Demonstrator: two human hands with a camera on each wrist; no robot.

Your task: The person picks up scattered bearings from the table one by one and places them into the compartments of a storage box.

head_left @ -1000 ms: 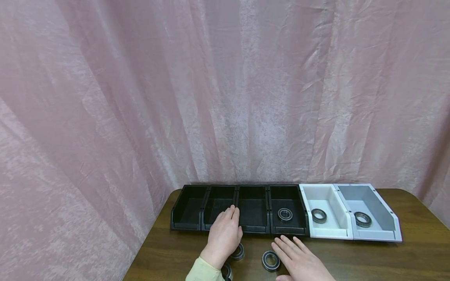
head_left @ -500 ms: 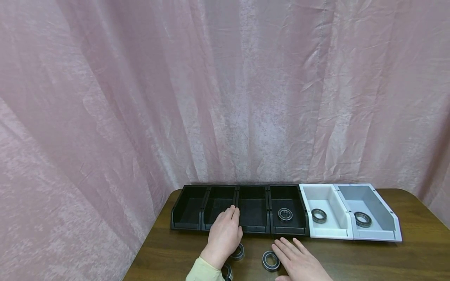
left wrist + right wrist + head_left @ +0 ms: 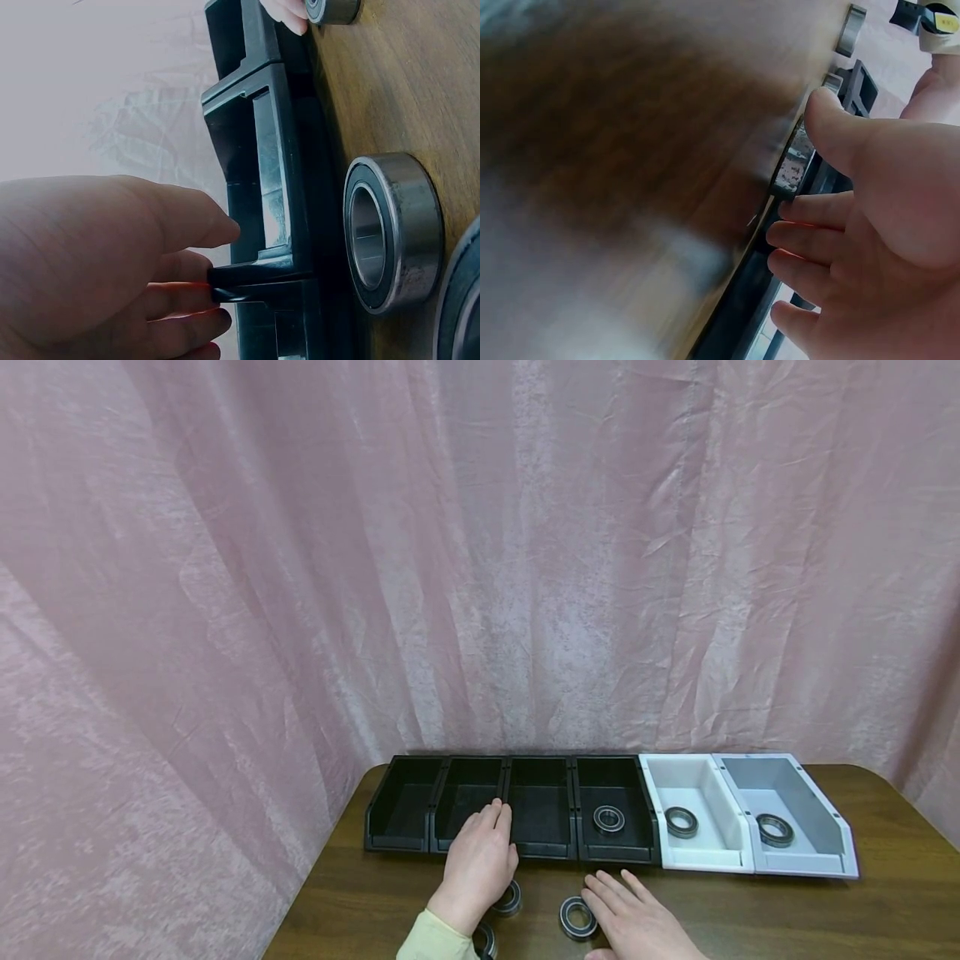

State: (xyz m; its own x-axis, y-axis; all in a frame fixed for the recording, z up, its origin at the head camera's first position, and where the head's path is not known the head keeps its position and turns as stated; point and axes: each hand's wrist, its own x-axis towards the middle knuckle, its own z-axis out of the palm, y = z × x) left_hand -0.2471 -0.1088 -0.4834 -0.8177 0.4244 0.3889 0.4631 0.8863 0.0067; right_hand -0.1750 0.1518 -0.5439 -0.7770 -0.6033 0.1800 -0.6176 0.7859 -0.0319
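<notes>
My left hand [image 3: 481, 858] is over the front of the black bins, fingers fairly straight and holding nothing. In the left wrist view its fingertips lie at the divider [image 3: 259, 271] between two black bins; whether they touch it is hard to tell. My right hand [image 3: 637, 917] is low over the wooden table with fingers extended, just right of a ball bearing [image 3: 562, 920]. Contact with that bearing cannot be made out. Two more bearings lie by my left wrist: one [image 3: 514, 900] partly behind the hand, another [image 3: 487, 939] partly behind the sleeve.
Several black bins [image 3: 540, 850] stand in a row at the table's back, then a white bin [image 3: 712, 865] and a pale grey bin [image 3: 806, 864]. Single bearings lie in the rightmost black bin [image 3: 608, 819], the white one and the grey one. A pink curtain [image 3: 525, 568] hangs behind.
My right hand has drifted slightly down and to the right, its fingers staying extended. The left hand, the bearings and the bins look unmoved.
</notes>
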